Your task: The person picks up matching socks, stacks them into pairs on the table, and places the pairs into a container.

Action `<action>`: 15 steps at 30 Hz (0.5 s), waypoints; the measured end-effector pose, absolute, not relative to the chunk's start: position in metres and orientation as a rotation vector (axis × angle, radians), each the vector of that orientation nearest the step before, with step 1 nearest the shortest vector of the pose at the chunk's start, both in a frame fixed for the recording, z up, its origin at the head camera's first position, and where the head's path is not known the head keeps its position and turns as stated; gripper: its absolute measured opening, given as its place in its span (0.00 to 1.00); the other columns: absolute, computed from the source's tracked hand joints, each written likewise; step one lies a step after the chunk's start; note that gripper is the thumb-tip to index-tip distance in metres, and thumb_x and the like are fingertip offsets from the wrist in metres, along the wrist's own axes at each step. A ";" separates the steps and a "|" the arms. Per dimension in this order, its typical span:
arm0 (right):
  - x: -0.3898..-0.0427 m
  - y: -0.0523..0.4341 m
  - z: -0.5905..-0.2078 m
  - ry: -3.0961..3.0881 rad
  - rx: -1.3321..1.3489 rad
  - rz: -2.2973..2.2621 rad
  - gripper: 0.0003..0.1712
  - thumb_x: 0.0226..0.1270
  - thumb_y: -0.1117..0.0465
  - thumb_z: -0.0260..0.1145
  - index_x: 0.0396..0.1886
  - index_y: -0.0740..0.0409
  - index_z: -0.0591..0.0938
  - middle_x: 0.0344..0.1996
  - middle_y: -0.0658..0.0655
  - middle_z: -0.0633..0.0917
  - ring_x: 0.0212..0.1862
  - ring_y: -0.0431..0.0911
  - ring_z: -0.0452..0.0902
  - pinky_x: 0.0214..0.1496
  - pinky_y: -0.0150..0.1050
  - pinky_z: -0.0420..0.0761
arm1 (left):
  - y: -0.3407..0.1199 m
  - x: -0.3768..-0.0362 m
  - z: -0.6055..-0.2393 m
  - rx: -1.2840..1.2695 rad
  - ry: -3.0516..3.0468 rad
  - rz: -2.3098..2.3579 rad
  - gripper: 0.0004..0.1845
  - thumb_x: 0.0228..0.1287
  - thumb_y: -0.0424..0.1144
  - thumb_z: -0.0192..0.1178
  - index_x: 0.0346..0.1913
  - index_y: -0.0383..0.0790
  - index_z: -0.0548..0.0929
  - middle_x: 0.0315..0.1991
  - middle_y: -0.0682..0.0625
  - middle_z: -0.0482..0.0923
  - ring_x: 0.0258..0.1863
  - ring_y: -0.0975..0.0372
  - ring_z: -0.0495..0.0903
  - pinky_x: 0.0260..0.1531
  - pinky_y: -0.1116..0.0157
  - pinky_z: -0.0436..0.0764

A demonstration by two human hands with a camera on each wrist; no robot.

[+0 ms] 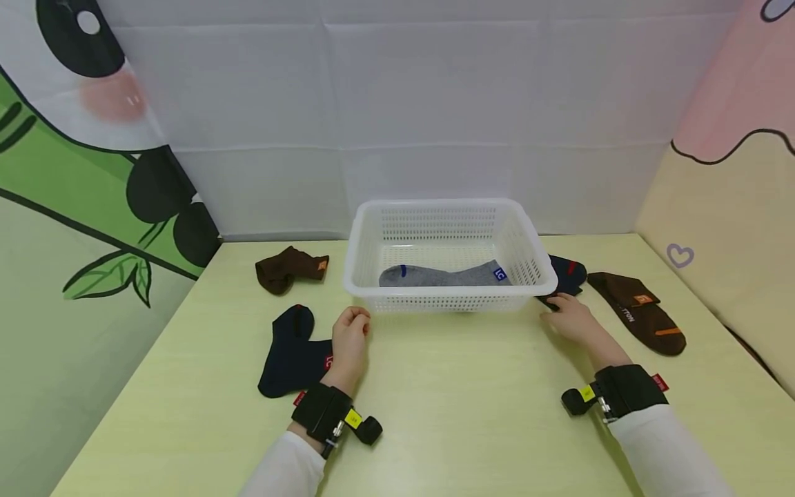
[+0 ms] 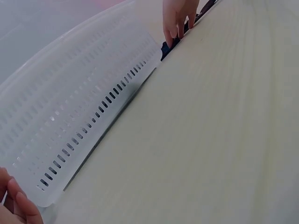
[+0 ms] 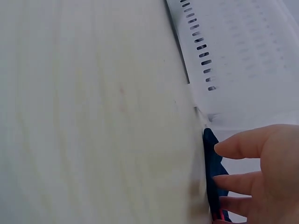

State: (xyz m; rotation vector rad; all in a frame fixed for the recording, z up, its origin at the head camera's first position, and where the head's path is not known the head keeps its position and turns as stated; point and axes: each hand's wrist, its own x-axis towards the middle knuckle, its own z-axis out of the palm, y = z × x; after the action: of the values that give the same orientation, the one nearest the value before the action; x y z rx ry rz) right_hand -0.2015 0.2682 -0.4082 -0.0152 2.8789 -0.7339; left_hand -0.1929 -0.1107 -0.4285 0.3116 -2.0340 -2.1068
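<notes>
My right hand touches a dark navy sock beside the basket's right end. In the right wrist view, its thumb and fingers rest on that sock, spread apart. Part of the sock is hidden by the basket. Near the front left corner of the white plastic basket is my left hand, fingers loosely curled with nothing visible in them. Another navy sock, bent and with a red mark, lies left of that hand. Inside the basket lies a grey sock with blue marks.
A crumpled brown sock is at the table's back left. At the right lies a folded brown sock with orange marks. The pale table meets a white sheet behind the basket, and a printed panel stands along the right.
</notes>
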 end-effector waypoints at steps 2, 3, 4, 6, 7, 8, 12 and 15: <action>-0.196 0.268 -0.407 2.884 -0.046 -0.725 0.33 0.67 0.56 0.54 0.59 0.81 0.66 0.62 0.83 0.58 0.64 0.76 0.53 0.64 0.65 0.57 | -0.111 -0.193 -0.429 0.317 -2.044 -2.100 0.06 0.59 0.25 0.47 0.35 0.25 0.73 0.20 0.54 0.64 0.24 0.64 0.64 0.28 0.70 0.64; -0.193 0.268 -0.406 2.880 -0.056 -0.727 0.32 0.67 0.56 0.54 0.58 0.81 0.67 0.62 0.84 0.58 0.64 0.76 0.53 0.64 0.65 0.57 | -0.112 -0.193 -0.429 0.319 -2.046 -2.099 0.06 0.59 0.25 0.47 0.35 0.25 0.73 0.20 0.54 0.64 0.24 0.64 0.65 0.28 0.71 0.64; -0.190 0.268 -0.405 2.879 -0.065 -0.723 0.31 0.67 0.56 0.54 0.57 0.81 0.68 0.62 0.84 0.59 0.63 0.76 0.54 0.64 0.65 0.58 | -0.112 -0.193 -0.429 0.317 -2.048 -2.096 0.06 0.58 0.24 0.47 0.35 0.25 0.73 0.20 0.54 0.64 0.24 0.64 0.65 0.29 0.71 0.64; -0.184 0.268 -0.403 2.880 -0.073 -0.711 0.29 0.68 0.56 0.54 0.55 0.80 0.71 0.60 0.83 0.61 0.62 0.75 0.57 0.63 0.64 0.60 | -0.112 -0.194 -0.430 0.312 -2.052 -2.093 0.05 0.58 0.24 0.47 0.35 0.26 0.73 0.20 0.54 0.65 0.24 0.64 0.65 0.29 0.71 0.64; -0.181 0.268 -0.401 2.880 -0.072 -0.703 0.28 0.68 0.56 0.54 0.53 0.79 0.72 0.59 0.83 0.63 0.61 0.74 0.58 0.62 0.64 0.61 | -0.112 -0.194 -0.430 0.308 -2.050 -2.097 0.05 0.58 0.24 0.47 0.34 0.27 0.73 0.20 0.54 0.64 0.24 0.64 0.65 0.29 0.71 0.64; -0.179 0.268 -0.398 2.882 -0.064 -0.696 0.27 0.68 0.55 0.54 0.51 0.79 0.74 0.57 0.82 0.65 0.60 0.73 0.60 0.61 0.63 0.63 | -0.112 -0.194 -0.431 0.305 -2.046 -2.105 0.05 0.58 0.24 0.47 0.34 0.27 0.73 0.20 0.54 0.64 0.24 0.64 0.65 0.29 0.70 0.64; -0.172 0.270 -0.391 2.902 -0.030 -0.670 0.22 0.68 0.55 0.55 0.42 0.74 0.79 0.42 0.73 0.78 0.45 0.64 0.74 0.48 0.54 0.74 | -0.112 -0.193 -0.431 0.294 -2.026 -2.126 0.05 0.59 0.24 0.47 0.33 0.28 0.73 0.20 0.54 0.65 0.24 0.63 0.65 0.29 0.70 0.65; -0.169 0.272 -0.388 2.886 0.025 -0.670 0.21 0.67 0.54 0.55 0.37 0.71 0.80 0.31 0.63 0.80 0.33 0.54 0.75 0.35 0.45 0.74 | -0.112 -0.193 -0.430 0.294 -2.021 -2.124 0.05 0.59 0.24 0.47 0.34 0.26 0.73 0.20 0.54 0.65 0.24 0.64 0.65 0.29 0.70 0.65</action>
State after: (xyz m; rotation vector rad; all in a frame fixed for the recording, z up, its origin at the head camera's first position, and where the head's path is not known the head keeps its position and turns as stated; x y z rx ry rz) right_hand -0.1688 0.2722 -0.3882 0.0250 2.8856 -0.6701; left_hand -0.1926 -0.1115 -0.4298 0.2936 -2.0206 -2.1239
